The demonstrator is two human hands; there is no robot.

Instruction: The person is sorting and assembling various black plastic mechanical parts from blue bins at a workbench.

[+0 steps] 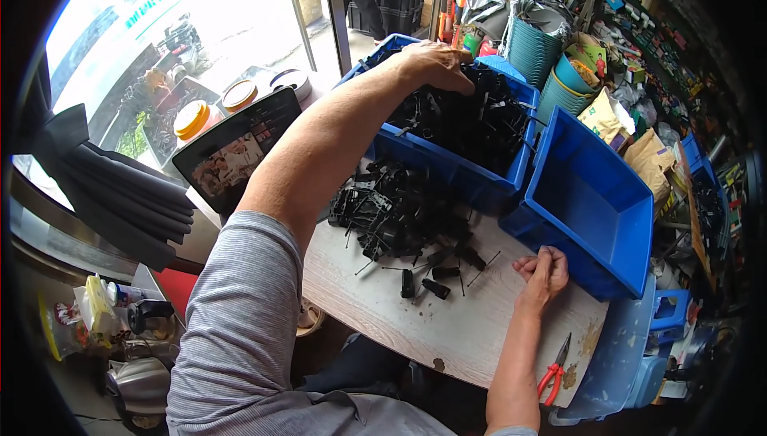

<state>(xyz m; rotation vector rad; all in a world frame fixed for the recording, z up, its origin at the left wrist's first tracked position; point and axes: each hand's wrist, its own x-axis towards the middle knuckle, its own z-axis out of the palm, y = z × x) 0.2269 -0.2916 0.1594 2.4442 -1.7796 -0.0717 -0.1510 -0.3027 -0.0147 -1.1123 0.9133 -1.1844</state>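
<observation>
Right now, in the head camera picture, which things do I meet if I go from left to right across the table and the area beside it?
Orange-lidded jar → tablet with lit screen → pile of small black parts on the table → right hand → empty blue bin → stacked blue crates. The red-handled pliers lie nearer, below the right hand.

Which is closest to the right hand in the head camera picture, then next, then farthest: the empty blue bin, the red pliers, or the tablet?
From the right hand:
1. Empty blue bin, just beside it.
2. Red pliers, at the table's near corner.
3. Tablet, far left.
</observation>
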